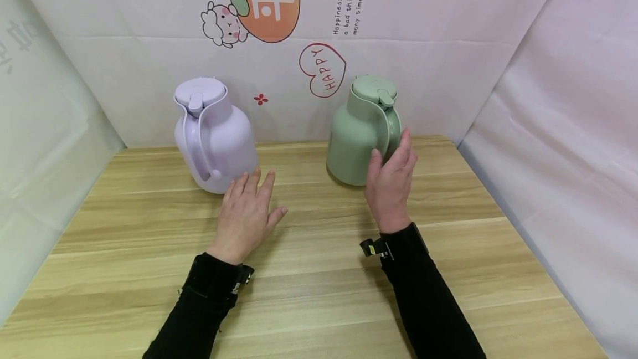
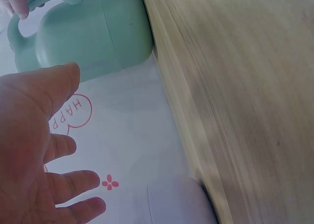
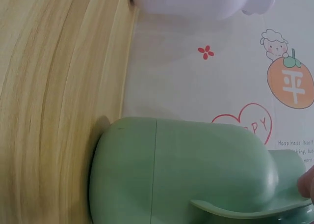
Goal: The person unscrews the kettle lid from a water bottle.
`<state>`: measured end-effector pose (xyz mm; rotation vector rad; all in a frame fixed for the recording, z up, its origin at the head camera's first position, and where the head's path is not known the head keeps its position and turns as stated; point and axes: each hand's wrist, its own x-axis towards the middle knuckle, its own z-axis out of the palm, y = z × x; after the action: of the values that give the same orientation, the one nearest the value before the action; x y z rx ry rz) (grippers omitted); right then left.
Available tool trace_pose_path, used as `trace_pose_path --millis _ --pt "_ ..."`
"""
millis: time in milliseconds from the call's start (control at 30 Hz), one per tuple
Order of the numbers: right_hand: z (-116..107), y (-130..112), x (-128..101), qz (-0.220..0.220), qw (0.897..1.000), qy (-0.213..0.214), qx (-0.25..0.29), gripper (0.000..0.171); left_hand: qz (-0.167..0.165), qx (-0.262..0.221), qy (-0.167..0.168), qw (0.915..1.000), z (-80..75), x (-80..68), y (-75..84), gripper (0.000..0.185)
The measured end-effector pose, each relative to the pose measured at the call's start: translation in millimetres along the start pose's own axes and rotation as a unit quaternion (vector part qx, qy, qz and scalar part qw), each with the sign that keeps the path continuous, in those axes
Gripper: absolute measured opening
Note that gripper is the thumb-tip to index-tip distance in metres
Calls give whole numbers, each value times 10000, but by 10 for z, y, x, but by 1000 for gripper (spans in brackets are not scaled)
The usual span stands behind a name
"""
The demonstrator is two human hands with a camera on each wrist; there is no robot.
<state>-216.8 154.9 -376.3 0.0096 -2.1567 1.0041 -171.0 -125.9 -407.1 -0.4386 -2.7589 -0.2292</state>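
The right hand (image 1: 390, 187) has its fingers (image 1: 405, 151) loosely curved at the handle of the sage-green plastic jug with a lidded top (image 1: 363, 134). The left wrist view shows fingertips touching that handle, but whether they have closed round it I cannot tell. The left hand (image 1: 246, 215) lies flat, fingers spread and holding nothing, just in front of the lilac plastic jug of the same shape (image 1: 214, 134). Both jugs stand upright near the back edge of the pale wooden counter (image 1: 319, 292), handles turned toward the person, likely for easy reach. Open board lies between and in front of them; the white printed backdrop (image 1: 423, 43) closes off the rear and sides.
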Motion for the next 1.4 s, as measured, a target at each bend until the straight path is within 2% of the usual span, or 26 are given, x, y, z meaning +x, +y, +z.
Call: trace_pose_path --millis 300,533,1133,1400 --pt "2 11 64 165 9972 -529 501 63 -8 34 -1 10000 4 -1 -2 82" --pt "26 35 60 208 9948 -708 708 56 25 17 54 10000 6 -1 -4 81" --pt "66 20 36 -78 9876 -977 1228 52 24 -62 43 10000 -6 -6 -5 81" --pt "83 19 15 -274 9793 -1253 1565 52 39 -36 8 10000 -16 -3 9 82"
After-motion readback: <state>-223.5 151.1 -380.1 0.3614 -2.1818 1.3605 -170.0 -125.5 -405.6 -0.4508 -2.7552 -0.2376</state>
